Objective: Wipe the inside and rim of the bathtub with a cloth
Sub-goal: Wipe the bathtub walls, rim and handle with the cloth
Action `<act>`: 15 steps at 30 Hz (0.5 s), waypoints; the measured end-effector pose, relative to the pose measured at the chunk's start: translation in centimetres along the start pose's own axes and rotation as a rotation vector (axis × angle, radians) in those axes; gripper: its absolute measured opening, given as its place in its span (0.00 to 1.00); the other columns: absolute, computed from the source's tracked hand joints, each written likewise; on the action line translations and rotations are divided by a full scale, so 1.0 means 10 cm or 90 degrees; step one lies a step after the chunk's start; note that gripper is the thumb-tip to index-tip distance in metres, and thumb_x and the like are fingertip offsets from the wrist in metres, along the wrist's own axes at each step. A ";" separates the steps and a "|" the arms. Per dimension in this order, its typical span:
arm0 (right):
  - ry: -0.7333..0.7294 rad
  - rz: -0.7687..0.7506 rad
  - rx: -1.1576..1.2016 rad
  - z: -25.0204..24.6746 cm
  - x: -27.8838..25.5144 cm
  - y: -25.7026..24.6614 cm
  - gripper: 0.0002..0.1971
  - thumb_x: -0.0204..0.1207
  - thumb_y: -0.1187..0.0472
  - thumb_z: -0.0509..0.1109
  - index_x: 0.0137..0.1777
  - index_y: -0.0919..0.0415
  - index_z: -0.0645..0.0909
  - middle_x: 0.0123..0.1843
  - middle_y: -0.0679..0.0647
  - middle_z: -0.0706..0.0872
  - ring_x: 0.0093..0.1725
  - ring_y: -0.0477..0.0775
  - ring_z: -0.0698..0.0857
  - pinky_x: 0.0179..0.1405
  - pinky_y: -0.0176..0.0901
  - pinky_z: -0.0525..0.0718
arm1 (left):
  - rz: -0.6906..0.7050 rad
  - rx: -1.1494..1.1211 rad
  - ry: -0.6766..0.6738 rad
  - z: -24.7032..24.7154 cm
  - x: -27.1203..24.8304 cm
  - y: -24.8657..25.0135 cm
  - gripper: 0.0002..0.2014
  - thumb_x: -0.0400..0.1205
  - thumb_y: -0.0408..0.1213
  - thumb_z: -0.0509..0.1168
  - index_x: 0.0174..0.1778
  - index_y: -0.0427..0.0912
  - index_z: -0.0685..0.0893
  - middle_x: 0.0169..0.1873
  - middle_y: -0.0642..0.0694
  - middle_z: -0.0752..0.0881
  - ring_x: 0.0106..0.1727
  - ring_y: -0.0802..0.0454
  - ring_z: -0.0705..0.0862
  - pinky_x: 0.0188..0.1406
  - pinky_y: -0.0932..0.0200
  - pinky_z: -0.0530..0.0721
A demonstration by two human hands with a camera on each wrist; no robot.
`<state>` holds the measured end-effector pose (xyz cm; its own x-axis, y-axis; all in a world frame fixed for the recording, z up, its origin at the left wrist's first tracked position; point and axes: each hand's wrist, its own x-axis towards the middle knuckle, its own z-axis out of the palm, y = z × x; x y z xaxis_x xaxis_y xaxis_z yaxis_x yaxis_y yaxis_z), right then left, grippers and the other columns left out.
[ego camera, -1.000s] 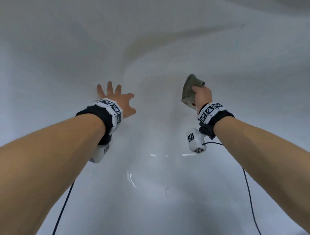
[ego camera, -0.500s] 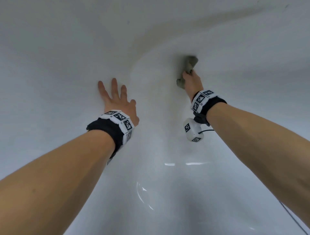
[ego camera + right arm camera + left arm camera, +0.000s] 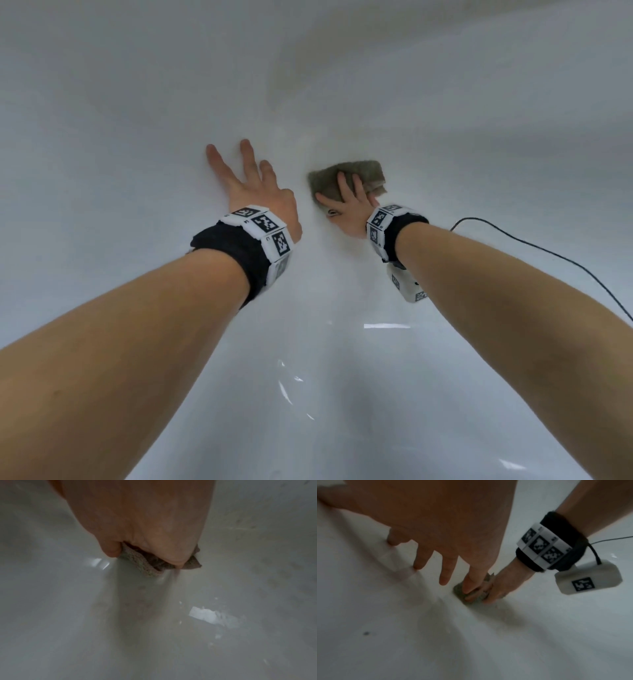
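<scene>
I am looking into a white bathtub (image 3: 137, 102). A grey-green cloth (image 3: 363, 171) lies against the curved inner wall at mid-frame. My right hand (image 3: 346, 202) presses it flat, fingers laid straight over it and thumb stretched out to the left. The right wrist view shows the cloth (image 3: 137, 562) bunched under the palm of my right hand (image 3: 145, 527). Just left of the cloth, my left hand (image 3: 253, 185) rests flat on the wall with fingers spread and holds nothing. In the left wrist view the cloth (image 3: 459, 588) peeks out beside the left hand's (image 3: 436, 547) fingers.
Smooth white tub surface surrounds both hands, with wet glints on the tub floor (image 3: 284, 387) below my arms. A black cable (image 3: 548, 253) trails from the right wrist camera (image 3: 407, 284) toward the right edge.
My right hand rose along the wall gripping the bunched cloth, then came down and left; the cloth now lies spread under flat fingers. The left hand has stayed flat against the wall.
</scene>
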<state>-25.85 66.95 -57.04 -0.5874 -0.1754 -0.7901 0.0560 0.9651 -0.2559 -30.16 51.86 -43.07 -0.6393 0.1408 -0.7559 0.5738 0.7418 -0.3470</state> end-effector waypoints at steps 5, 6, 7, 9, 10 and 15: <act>-0.113 -0.152 -0.139 0.47 -0.44 -0.01 0.24 0.87 0.44 0.49 0.82 0.28 0.53 0.87 0.51 0.33 0.85 0.62 0.32 0.84 0.62 0.39 | 0.003 -0.040 -0.045 -0.03 -0.02 0.10 0.28 0.81 0.56 0.50 0.79 0.54 0.68 0.84 0.37 0.50 0.81 0.24 0.34 0.62 0.10 0.36; -0.139 -0.175 -0.168 0.57 -0.57 0.02 0.24 0.87 0.44 0.49 0.82 0.28 0.54 0.87 0.51 0.33 0.85 0.62 0.33 0.85 0.62 0.39 | 0.007 -0.055 -0.054 -0.03 -0.02 0.14 0.28 0.81 0.56 0.50 0.79 0.54 0.68 0.84 0.37 0.49 0.81 0.25 0.34 0.62 0.10 0.35; -0.163 -0.191 -0.190 0.66 -0.68 0.06 0.24 0.87 0.44 0.48 0.82 0.28 0.54 0.87 0.51 0.33 0.85 0.61 0.33 0.85 0.61 0.38 | 0.013 -0.070 -0.062 -0.02 -0.02 0.16 0.28 0.81 0.55 0.50 0.79 0.53 0.68 0.85 0.38 0.49 0.81 0.26 0.34 0.62 0.10 0.35; -0.191 -0.200 -0.214 0.76 -0.85 0.15 0.23 0.87 0.44 0.47 0.82 0.29 0.54 0.87 0.51 0.33 0.86 0.61 0.33 0.84 0.60 0.38 | 0.030 -0.092 -0.068 -0.01 -0.04 0.22 0.28 0.81 0.55 0.51 0.79 0.54 0.68 0.85 0.38 0.49 0.82 0.27 0.34 0.62 0.10 0.35; -0.194 -0.200 -0.223 0.75 -0.88 0.21 0.24 0.87 0.44 0.48 0.82 0.29 0.54 0.88 0.51 0.33 0.86 0.61 0.34 0.84 0.60 0.38 | 0.035 -0.097 -0.071 0.00 -0.04 0.24 0.28 0.81 0.55 0.51 0.79 0.54 0.68 0.85 0.38 0.49 0.82 0.28 0.35 0.62 0.10 0.35; -0.101 -0.090 -0.171 0.23 -0.55 0.61 0.25 0.88 0.47 0.49 0.83 0.32 0.49 0.87 0.53 0.33 0.85 0.65 0.34 0.84 0.63 0.40 | 0.036 -0.098 -0.077 0.10 -0.04 0.26 0.28 0.81 0.56 0.53 0.78 0.57 0.69 0.85 0.39 0.49 0.82 0.27 0.34 0.63 0.11 0.34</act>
<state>-20.41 73.33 -55.52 -0.4406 -0.3184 -0.8394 -0.2436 0.9423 -0.2296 -27.89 53.01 -44.23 -0.5373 0.1123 -0.8359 0.5155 0.8281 -0.2201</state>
